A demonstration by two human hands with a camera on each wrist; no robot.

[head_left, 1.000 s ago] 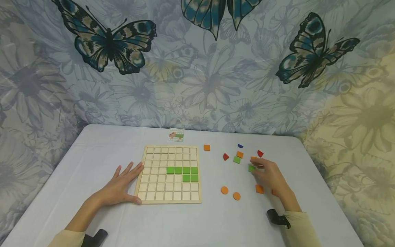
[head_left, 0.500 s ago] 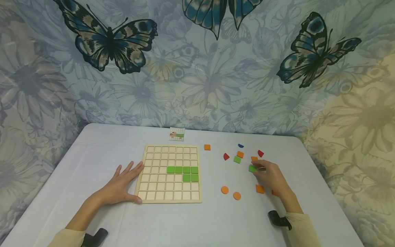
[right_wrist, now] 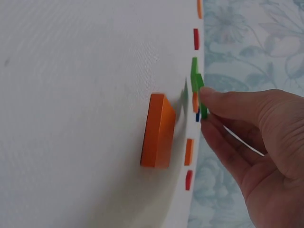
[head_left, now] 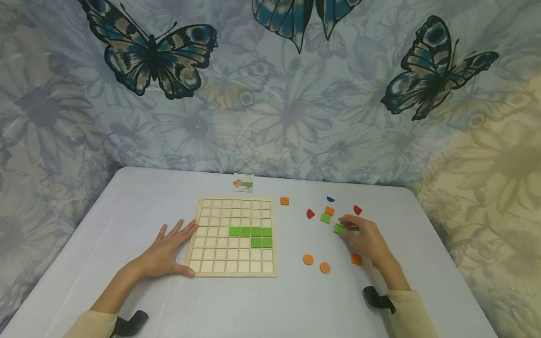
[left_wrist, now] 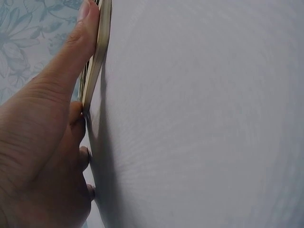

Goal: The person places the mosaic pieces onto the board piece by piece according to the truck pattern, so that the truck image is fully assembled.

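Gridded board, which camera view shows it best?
The head view: the gridded board shows its whole grid, with six green squares. Left wrist shows only its edge, steeply angled; right wrist doesn't show it.

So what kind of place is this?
Probably an indoor play spot: there's a white-covered table, a pale grid board with green tiles, and a big butterfly backdrop.

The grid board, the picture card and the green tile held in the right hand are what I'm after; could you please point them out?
Grid board (head_left: 234,242): head view, on a bare cell near its middle.
Picture card (head_left: 243,182): head view, middle of its printed face.
Green tile (head_left: 339,228): head view, visible part of its top face.
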